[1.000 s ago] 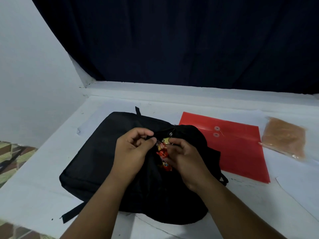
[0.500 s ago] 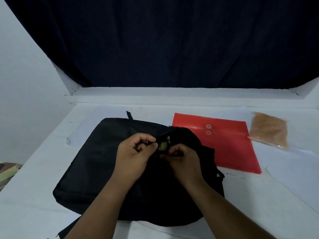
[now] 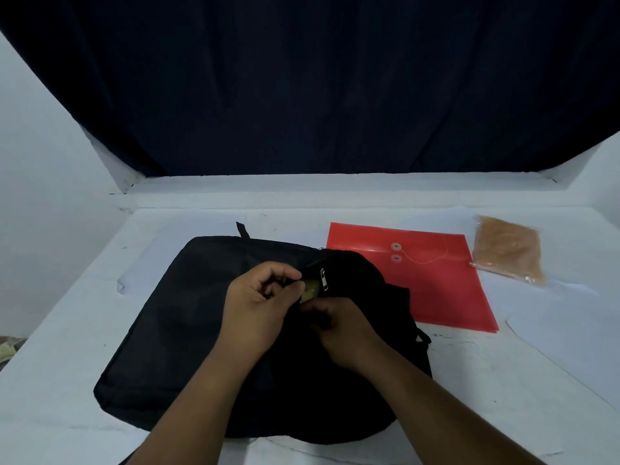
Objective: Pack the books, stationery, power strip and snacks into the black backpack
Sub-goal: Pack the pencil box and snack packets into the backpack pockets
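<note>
The black backpack lies flat on the white table. My left hand pinches the edge of its small pocket opening beside a silver zipper pull. A yellowish snack packet shows in that opening. My right hand rests just below, fingers curled into the pocket on the packet; its fingertips are hidden. A red string-tie folder lies to the right of the backpack. Farther right sits a clear bag of brown snacks.
White paper sheets cover the table's right part. A dark curtain hangs behind a raised white ledge. The table's left edge drops off near a patterned floor.
The red snack wrapper seen a second ago has gone into the pocket; only a yellowish packet shows. My hands stay at the opening. The camera view has shifted left.
</note>
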